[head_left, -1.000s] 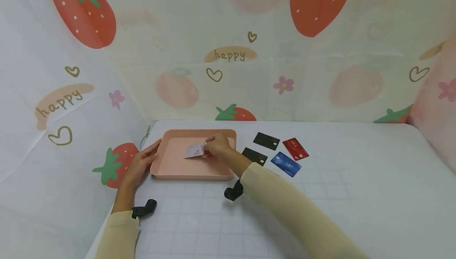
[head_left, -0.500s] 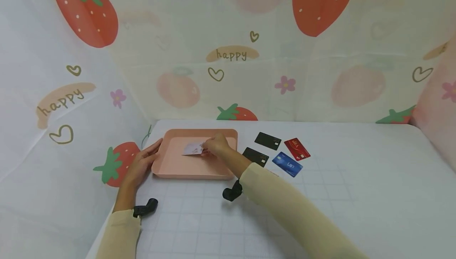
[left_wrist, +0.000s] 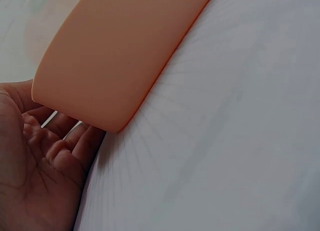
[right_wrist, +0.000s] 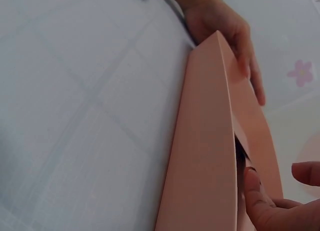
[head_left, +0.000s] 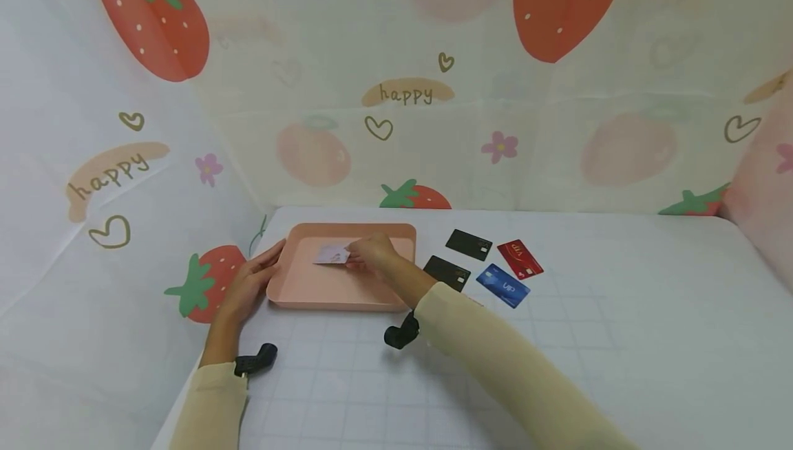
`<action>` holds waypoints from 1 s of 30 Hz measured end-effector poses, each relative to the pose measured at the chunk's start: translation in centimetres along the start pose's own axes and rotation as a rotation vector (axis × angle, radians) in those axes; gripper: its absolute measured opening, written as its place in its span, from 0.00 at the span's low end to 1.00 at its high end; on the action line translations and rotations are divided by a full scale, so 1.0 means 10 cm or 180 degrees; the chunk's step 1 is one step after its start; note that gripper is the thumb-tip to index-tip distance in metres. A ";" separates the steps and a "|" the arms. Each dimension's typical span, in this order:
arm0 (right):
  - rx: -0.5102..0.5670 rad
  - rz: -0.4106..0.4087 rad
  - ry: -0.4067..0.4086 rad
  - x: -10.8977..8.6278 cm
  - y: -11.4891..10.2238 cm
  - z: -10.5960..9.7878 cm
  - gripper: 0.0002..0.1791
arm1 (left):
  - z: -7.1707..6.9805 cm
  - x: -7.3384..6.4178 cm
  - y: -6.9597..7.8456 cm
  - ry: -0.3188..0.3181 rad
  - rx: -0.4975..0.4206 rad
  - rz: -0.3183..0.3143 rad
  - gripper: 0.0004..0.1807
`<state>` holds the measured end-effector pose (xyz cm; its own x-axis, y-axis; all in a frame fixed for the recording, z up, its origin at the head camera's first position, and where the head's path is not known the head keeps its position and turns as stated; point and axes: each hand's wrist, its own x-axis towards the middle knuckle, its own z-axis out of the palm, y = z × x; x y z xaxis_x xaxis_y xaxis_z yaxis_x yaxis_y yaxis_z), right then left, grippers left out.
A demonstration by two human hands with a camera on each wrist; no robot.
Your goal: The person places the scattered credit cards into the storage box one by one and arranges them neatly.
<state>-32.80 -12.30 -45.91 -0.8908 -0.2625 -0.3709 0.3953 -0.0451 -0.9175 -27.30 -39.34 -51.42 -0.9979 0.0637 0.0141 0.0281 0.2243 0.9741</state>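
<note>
A pale lilac card [head_left: 332,254] with small printed figures is over the floor of a shallow pink tray [head_left: 297,288]. My right hand [head_left: 373,254] reaches in from the right and pinches the card's right edge between thumb and fingers. Seen from the right wrist, the thumb [right_wrist: 254,188] is just behind the tray's near wall, which hides most of the card. My left hand [head_left: 248,290] rests against the tray's left side, its fingers extended along the outer wall. In the left wrist view its palm [left_wrist: 42,176] faces the tray's corner.
Right of the tray lie a black card [head_left: 469,244], a second black card [head_left: 447,273], a red VIP card [head_left: 520,259] and a blue VIP card [head_left: 503,285] on the white table [head_left: 334,395]. A sliver of another card shows beside my right sleeve. A strawberry-print curtain [head_left: 310,92] stands behind.
My right hand has shifted slightly left within the tray, and the pinched card has moved left and a little toward the back with it. The left hand stays against the tray.
</note>
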 end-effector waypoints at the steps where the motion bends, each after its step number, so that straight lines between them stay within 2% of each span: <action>1: 0.0028 0.0024 -0.0017 0.00 0.00 0.00 0.20 | 0.00 0.00 0.00 -0.0004 -0.0011 0.0004 0.29; 6: 0.0135 0.0112 -0.0049 0.04 0.01 0.02 0.24 | 0.00 0.01 -0.02 0.0011 -0.0038 0.0007 0.29; 12: 0.0178 0.0152 -0.0187 0.08 0.02 0.05 0.23 | 0.01 0.02 -0.03 0.0021 -0.0048 -0.0016 0.29; 16: 0.0245 0.0156 -0.0329 0.10 0.03 0.08 0.24 | 0.01 0.02 -0.03 0.0010 -0.0034 -0.0009 0.29; 22: 0.0343 0.0089 -0.0394 0.06 0.02 0.15 0.28 | 0.01 0.02 -0.03 0.0005 -0.0048 -0.0026 0.29; 30: 0.0282 0.0141 -0.0449 0.08 0.04 0.21 0.30 | -0.01 0.02 -0.02 -0.0027 -0.0124 0.0007 0.29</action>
<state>-32.94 -14.54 -46.24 -0.8342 -0.3985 -0.3811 0.4572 -0.1137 -0.8821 -27.50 -39.45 -51.64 -0.9973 0.0724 0.0146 0.0279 0.1860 0.9821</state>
